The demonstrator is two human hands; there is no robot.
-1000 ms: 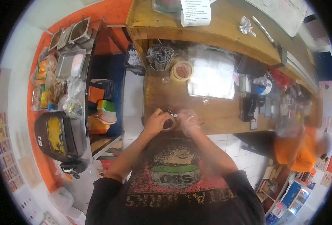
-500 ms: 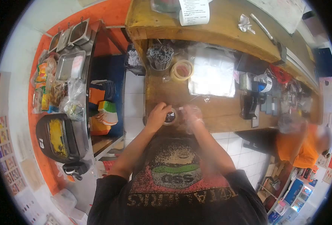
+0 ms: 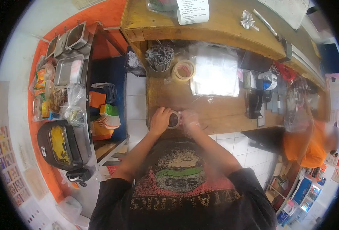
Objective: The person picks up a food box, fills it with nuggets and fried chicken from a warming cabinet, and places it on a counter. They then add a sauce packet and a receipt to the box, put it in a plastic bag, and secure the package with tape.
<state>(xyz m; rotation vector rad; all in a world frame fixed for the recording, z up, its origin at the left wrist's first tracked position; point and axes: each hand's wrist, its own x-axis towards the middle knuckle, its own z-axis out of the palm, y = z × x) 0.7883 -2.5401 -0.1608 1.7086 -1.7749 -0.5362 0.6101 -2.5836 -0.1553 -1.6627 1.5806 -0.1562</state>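
At the near edge of the wooden table, my left hand [image 3: 161,120] is closed around the left side of a round, pale-rimmed thing with a dark middle [image 3: 173,120]. Its exact kind does not show. My right hand [image 3: 190,122], in a clear plastic glove, is at the right side of the same rim with its fingers pinched together. Whatever lies between those fingertips is hidden and too small to name. Beyond my hands lie a large tape roll [image 3: 184,70] and a stack of clear plastic sheets or bags [image 3: 214,73].
A cup of dark, shredded-looking material [image 3: 160,58] stands at the back left. To the right is a black tape dispenser [image 3: 254,103]. A raised shelf [image 3: 223,27] overhangs the table's back, bearing a printed receipt [image 3: 193,11]. A person in orange [image 3: 305,145] is at the far right.
My right hand has moved left and slightly toward me, from a little apart to the round thing's rim. The left hand stays around it. At the far right, the person in orange has shifted slightly.
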